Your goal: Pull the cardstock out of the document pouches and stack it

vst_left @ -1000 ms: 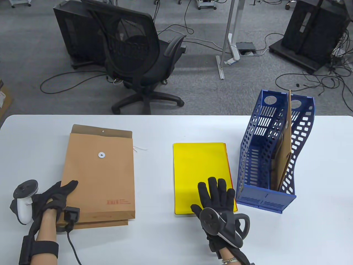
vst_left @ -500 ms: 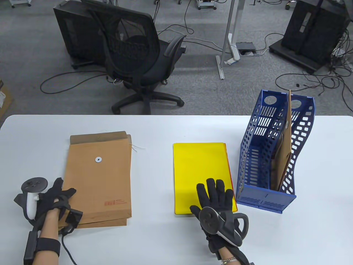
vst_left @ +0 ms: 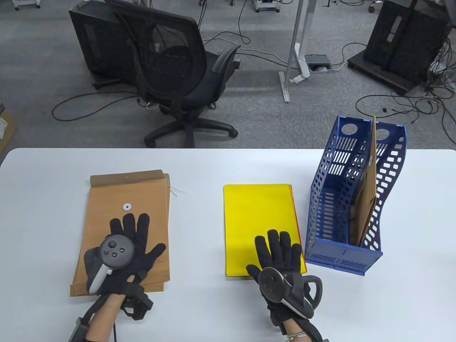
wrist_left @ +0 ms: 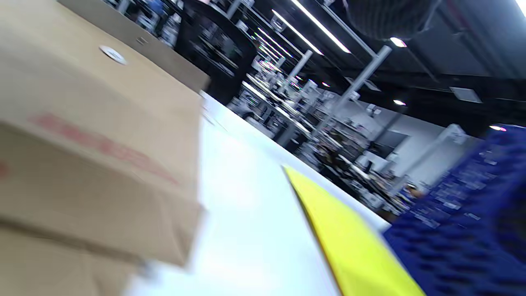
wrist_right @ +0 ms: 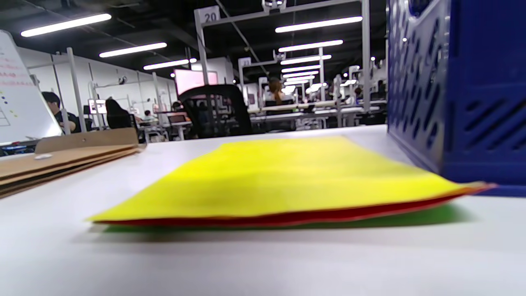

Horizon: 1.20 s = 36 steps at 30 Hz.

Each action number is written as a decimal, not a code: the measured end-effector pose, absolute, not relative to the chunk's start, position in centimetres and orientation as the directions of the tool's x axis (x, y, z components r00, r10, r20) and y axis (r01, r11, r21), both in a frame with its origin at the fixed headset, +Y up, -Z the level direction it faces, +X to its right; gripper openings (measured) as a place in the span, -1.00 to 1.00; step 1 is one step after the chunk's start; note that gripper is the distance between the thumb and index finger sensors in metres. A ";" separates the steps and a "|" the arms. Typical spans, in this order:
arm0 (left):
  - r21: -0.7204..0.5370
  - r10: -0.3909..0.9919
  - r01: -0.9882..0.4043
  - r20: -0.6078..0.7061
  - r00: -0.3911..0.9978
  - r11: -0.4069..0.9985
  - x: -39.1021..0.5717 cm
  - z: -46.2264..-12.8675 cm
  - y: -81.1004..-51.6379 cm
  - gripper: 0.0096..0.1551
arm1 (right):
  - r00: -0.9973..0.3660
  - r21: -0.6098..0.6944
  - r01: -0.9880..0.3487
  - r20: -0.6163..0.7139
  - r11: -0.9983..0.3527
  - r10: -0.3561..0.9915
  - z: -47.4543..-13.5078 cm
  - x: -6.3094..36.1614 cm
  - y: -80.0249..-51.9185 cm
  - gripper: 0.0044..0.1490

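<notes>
Between pouches (vst_left: 124,228) and cardstock (vst_left: 262,228), table (vst_left: 197,228).

Left wrist view motion-blurred, pouch's red print (wrist_left: 102,146) unreadable

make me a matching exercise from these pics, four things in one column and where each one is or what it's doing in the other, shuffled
Things:
1. left hand
2. right hand
3. blue file rack
4. yellow cardstock stack

Places or states:
A. lies flat mid-table, between the envelopes and the rack
B. rests palm down, fingers spread, on the brown envelopes
C. stands at the table's right, a brown envelope upright inside
D. rests flat on the near right corner of the yellow sheets

Pairs: 1-B, 2-D, 3-C, 4-A
</notes>
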<state>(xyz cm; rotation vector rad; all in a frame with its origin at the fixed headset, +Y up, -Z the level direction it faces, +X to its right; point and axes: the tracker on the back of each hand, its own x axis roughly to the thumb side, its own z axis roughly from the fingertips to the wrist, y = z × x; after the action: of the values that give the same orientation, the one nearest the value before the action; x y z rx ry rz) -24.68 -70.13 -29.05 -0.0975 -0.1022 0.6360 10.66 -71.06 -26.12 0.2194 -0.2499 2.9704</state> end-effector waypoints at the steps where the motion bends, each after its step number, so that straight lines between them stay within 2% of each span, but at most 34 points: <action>1: -0.131 0.593 -0.582 0.076 0.801 0.803 -23.7 -28.4 -70.4 0.03 | -0.977 -0.160 -0.166 0.158 -0.973 0.141 -26.1 10.7 -71.0 -0.06; 7: -0.156 0.561 -0.547 0.067 0.825 0.823 -21.2 -26.7 -72.3 0.03 | -0.980 -0.199 -0.174 0.134 -0.965 0.149 -26.0 11.2 -70.8 -0.01; 12: -0.151 0.559 -0.544 0.082 0.825 0.825 -21.0 -26.3 -73.0 0.03 | -0.950 -0.223 -0.309 0.129 -0.925 0.286 -26.2 13.1 -69.2 -0.02; 14: -0.154 0.561 -0.545 0.088 0.823 0.824 -21.1 -26.2 -73.2 0.03 | -0.950 -0.299 -0.313 0.089 -0.901 0.300 -26.2 14.3 -67.8 0.01; 15: -0.161 0.563 -0.546 0.090 0.821 0.822 -21.1 -26.2 -73.3 0.03 | -0.953 -0.336 -0.299 0.062 -0.893 0.296 -26.0 14.7 -67.2 0.09; 19: -0.194 0.567 -0.543 0.097 0.818 0.817 -21.0 -26.3 -73.6 0.03 | -0.961 -0.547 -0.204 -0.044 -0.812 0.271 -25.5 17.2 -63.8 0.23; 21: -0.197 0.557 -0.532 0.102 0.825 0.824 -20.8 -26.2 -73.7 0.04 | -0.952 -0.604 -0.177 -0.096 -0.777 0.291 -25.6 18.8 -62.4 0.26; 25: -0.208 0.542 -0.514 0.109 0.833 0.832 -20.7 -26.2 -73.8 0.03 | -0.871 -0.671 -0.284 -0.117 -0.684 0.477 -26.1 22.3 -60.9 0.27; 30: -0.211 0.558 -0.531 0.091 0.825 0.820 -20.9 -26.3 -73.9 0.03 | -0.718 -0.667 -0.432 -0.153 -0.607 0.679 -27.6 26.1 -61.9 0.30; 36: -0.226 0.553 -0.524 0.090 0.828 0.821 -20.9 -26.3 -73.9 0.02 | -0.644 -0.569 -0.503 -0.257 -0.651 0.721 -29.5 28.3 -65.0 0.21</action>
<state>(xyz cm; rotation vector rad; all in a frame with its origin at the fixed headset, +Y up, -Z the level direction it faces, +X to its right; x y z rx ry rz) -20.92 -73.88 -26.29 -0.1953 -0.1545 0.5755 28.29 -64.95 -29.53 -0.6163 -0.5953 2.2728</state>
